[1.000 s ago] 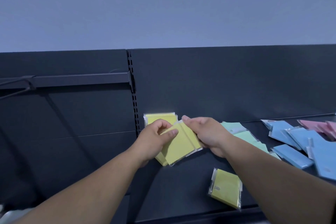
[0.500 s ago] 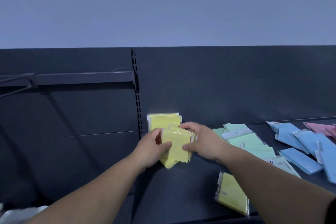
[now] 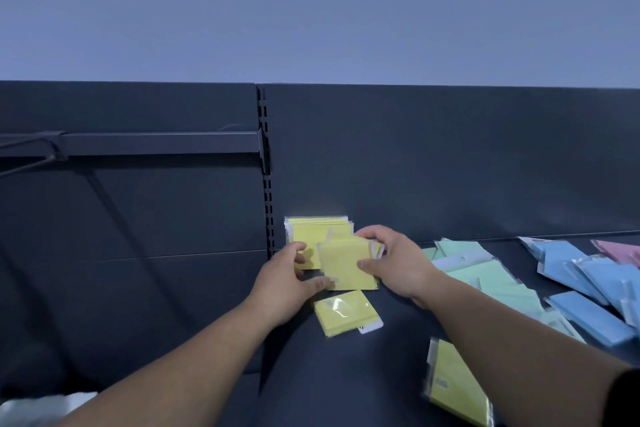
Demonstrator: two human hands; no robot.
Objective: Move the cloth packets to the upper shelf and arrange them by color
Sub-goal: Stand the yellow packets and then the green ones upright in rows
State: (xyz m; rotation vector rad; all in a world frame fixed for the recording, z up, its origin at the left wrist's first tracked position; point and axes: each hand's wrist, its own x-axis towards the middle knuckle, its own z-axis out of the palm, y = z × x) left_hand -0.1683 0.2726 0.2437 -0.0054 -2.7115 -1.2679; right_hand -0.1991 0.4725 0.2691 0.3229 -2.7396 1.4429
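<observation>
A flat yellow cloth packet in clear wrap point(image 3: 453, 388) lies at the front of the dark metal shelf point(image 3: 346, 374). A second yellow packet point(image 3: 343, 317) lies farther in. Just past it, the left hand point(image 3: 287, 282) and right hand point(image 3: 394, 263) pinch a small yellow pile point(image 3: 348, 265). Mint green packets point(image 3: 485, 274) lie beside it, and more yellow ones point(image 3: 308, 232) lean on the back wall.

— What's behind it all?
— A plain blue-grey wall point(image 3: 311, 10) in dim light. Below it are the dark back panels point(image 3: 450, 156) of a shelving unit, split by a slotted upright point(image 3: 265, 184).
— And on the left?
— A dark horizontal bar point(image 3: 156, 144) meets the upright (a thin rod point(image 3: 24, 168) slants at its far end). The shelf point(image 3: 346, 374) is dark too.
</observation>
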